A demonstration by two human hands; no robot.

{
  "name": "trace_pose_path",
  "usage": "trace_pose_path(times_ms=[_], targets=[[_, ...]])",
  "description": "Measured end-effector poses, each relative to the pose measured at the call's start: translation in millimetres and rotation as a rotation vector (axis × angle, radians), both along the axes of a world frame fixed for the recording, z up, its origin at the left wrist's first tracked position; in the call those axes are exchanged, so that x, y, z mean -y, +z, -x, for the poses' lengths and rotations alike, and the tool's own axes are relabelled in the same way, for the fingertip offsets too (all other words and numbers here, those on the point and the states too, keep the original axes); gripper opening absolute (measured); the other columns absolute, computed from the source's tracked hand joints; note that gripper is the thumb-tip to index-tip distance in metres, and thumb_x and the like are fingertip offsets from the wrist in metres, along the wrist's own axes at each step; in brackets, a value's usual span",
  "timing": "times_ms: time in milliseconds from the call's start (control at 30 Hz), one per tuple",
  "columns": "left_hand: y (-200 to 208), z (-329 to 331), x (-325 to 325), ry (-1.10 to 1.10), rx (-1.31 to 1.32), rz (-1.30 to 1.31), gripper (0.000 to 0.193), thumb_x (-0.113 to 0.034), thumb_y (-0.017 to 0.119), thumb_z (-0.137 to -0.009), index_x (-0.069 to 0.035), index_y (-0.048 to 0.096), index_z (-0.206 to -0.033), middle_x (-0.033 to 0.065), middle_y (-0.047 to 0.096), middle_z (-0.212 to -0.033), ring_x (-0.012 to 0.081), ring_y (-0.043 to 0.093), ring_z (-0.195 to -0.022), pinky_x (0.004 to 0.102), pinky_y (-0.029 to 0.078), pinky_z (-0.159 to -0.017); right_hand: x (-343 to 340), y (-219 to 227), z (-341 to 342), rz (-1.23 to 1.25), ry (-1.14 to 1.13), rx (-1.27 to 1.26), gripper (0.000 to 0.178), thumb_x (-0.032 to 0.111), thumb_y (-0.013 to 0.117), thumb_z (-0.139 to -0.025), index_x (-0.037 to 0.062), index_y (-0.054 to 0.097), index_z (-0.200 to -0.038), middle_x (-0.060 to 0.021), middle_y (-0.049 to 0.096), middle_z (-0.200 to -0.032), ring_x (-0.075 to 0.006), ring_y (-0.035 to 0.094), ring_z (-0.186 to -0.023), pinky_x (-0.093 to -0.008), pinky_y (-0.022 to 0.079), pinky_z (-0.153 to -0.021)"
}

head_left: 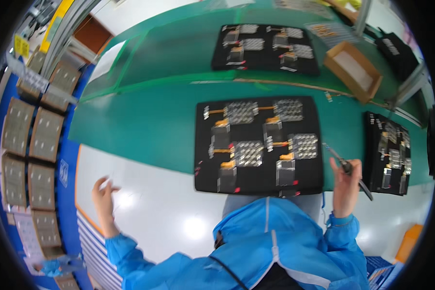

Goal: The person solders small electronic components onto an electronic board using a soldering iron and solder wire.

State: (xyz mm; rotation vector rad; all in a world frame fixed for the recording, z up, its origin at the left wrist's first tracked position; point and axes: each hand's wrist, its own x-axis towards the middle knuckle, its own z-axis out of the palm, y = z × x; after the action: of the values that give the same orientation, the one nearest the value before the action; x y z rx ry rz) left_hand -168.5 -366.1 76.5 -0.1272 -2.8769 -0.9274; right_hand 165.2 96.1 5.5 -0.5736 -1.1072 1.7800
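Observation:
Close in front of me on the green bench lies a black foam tray (256, 184). It bears several small assemblies, each with a dark screen module (222, 136), an amber flex strip and a metal-dotted keypad-like piece (248, 153). My right hand (345, 186) is closed around a slim dark pen-shaped tool (347, 167), beside the tray's right edge; its thin tip points up and left. The tool's exact kind is not clear. Off the bench to the left, above the pale floor, my left hand (105, 199) is held with its fingers loosely bent and apart, holding nothing.
A second loaded black tray (266, 68) lies farther back, and stacked ones (372, 159) stand to the right. An open cardboard box (354, 72) sits at the back right beside a metal post. Racks of brown trays (46, 133) line the left. An orange bin (410, 243) is at the lower right.

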Motion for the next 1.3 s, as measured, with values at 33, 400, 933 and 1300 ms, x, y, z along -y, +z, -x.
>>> trace_pose_path(times_ms=[33, 400, 933, 1300], targets=[[-6.4, -3.4, 12.4, 0.006, -0.093, 0.023, 0.022, -0.013, 0.054, -0.087, 0.000, 0.058, -0.104, 0.0095, 0.065, -0.069, 0.0071, 0.050, -0.055, 0.0220, 0.037, -0.051, 0.9, 2.8, 7.4, -0.018, -0.021, 0.008, 0.028, 0.033, 0.047, -0.094, 0.0064, 0.045, -0.085, -0.0025, 0.042, -0.085, -0.0119, 0.047, -0.080, -0.0398, 0.041, -0.095], [-109.1, -23.4, -159.8, -0.417, 0.559, -0.530, 0.027, -0.007, 0.052, -0.089, 0.006, 0.056, -0.113, 0.0079, 0.063, -0.093, 0.0021, 0.047, -0.058, 0.0150, 0.031, -0.044, -23.9, -22.9, 32.7, 0.069, -0.060, -0.076, 0.019, 0.023, 0.056, -0.091, 0.0076, 0.047, -0.083, -0.0043, 0.053, -0.076, -0.0121, 0.049, -0.070, -0.0255, 0.038, -0.065], [-97.3, -12.3, -179.7, -0.575, 0.554, -0.639, 0.027, 0.006, 0.055, -0.083, 0.008, 0.058, -0.110, 0.0073, 0.058, -0.099, 0.0119, 0.056, -0.088, 0.0222, 0.047, -0.077, -48.9, -28.6, -11.2, -0.190, -0.366, -0.049, 0.023, 0.029, 0.050, -0.093, 0.0060, 0.046, -0.091, -0.0058, 0.050, -0.079, -0.0165, 0.051, -0.077, -0.0421, 0.042, -0.091], [-88.3, -20.4, -191.9, -0.478, 0.604, -0.684, 0.027, -0.001, 0.052, -0.089, 0.010, 0.053, -0.114, 0.0104, 0.060, -0.102, 0.0117, 0.056, -0.089, 0.0223, 0.046, -0.078, -16.8, -11.0, 29.0, -0.208, -0.279, 0.090, 0.033, 0.039, 0.043, -0.094, 0.0073, 0.045, -0.089, -0.0016, 0.042, -0.072, -0.0107, 0.044, -0.070, -0.0474, 0.038, -0.098]])
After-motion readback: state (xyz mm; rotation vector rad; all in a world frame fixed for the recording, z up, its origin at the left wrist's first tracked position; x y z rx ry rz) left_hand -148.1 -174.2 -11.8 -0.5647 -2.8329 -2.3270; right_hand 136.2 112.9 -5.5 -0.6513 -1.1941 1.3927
